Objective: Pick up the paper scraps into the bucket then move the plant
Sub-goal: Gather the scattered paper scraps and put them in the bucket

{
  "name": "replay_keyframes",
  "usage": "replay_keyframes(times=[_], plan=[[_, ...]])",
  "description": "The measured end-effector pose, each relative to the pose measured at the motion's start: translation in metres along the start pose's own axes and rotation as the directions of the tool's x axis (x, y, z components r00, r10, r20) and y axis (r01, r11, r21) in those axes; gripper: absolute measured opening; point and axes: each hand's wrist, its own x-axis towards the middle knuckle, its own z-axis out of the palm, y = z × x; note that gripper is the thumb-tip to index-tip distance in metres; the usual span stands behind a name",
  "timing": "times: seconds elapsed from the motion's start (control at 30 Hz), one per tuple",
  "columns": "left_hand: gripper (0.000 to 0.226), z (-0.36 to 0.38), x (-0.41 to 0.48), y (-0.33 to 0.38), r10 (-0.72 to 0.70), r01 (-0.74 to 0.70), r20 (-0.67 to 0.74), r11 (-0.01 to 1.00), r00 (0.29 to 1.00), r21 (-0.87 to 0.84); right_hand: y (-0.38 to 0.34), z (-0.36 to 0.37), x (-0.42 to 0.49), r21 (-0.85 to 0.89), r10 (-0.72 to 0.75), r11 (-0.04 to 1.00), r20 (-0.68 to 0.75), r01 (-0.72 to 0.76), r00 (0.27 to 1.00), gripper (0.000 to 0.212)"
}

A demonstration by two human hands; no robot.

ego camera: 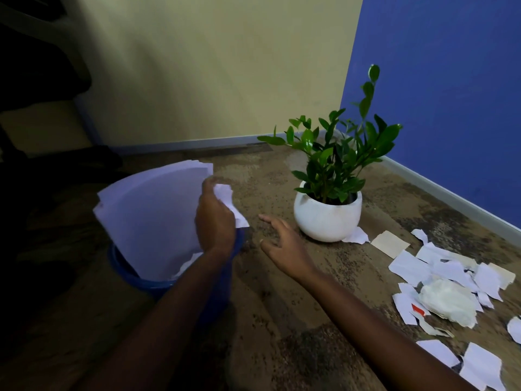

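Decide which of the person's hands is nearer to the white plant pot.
Right. The right hand, fingers spread, is just beside the white plant pot, not touching it. The left hand is farther away, over the blue bucket, gripping a paper scrap.

Bucket (132,273) mostly blocked for me: big white sheets (149,210) and the left forearm (169,306) cover it, inside not visible. Left hand (215,218) fingertips buried in the crumpled scrap (225,198). Scraps (514,330) clipped at right edge. Far-left shapes (33,66) too dark to identify.
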Motion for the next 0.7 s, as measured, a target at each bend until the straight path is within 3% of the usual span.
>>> replay_keyframes(times=[0.1,0.17,0.23,0.33,0.47,0.57,0.7], plan=[[0.063,-0.02,0.011,-0.014,-0.079,0.078,0.006,0.993,0.997,0.085,-0.012,0.012,0.004,-0.087,0.02,0.996,0.063,-0.015,0.998,0.055],[0.072,-0.026,0.014,-0.019,-0.193,0.178,0.047,0.96,0.98,0.218,-0.017,0.019,0.004,-0.152,0.025,0.988,0.114,-0.008,0.993,0.056],[0.074,-0.027,0.01,-0.019,-0.216,0.178,0.064,0.913,0.974,0.367,-0.016,0.021,0.001,-0.192,0.05,0.981,0.147,-0.021,0.988,0.057],[0.063,-0.018,-0.008,-0.009,0.089,-0.117,0.085,0.889,0.992,0.443,-0.004,0.016,-0.008,-0.225,0.088,0.973,0.166,-0.049,0.982,0.056],[0.061,0.016,-0.04,0.008,0.391,-0.507,0.332,0.744,0.858,0.435,0.024,-0.008,-0.026,-0.277,0.161,0.955,0.186,-0.105,0.969,0.054],[0.067,0.047,-0.071,0.011,0.443,-0.633,0.483,0.683,0.755,0.363,0.052,-0.032,-0.045,-0.316,0.227,0.934,0.161,-0.168,0.96,0.044],[0.065,0.086,-0.115,0.006,0.31,-0.599,0.627,0.735,0.714,0.318,0.093,-0.064,-0.081,-0.366,0.299,0.899,0.106,-0.242,0.948,0.034]])
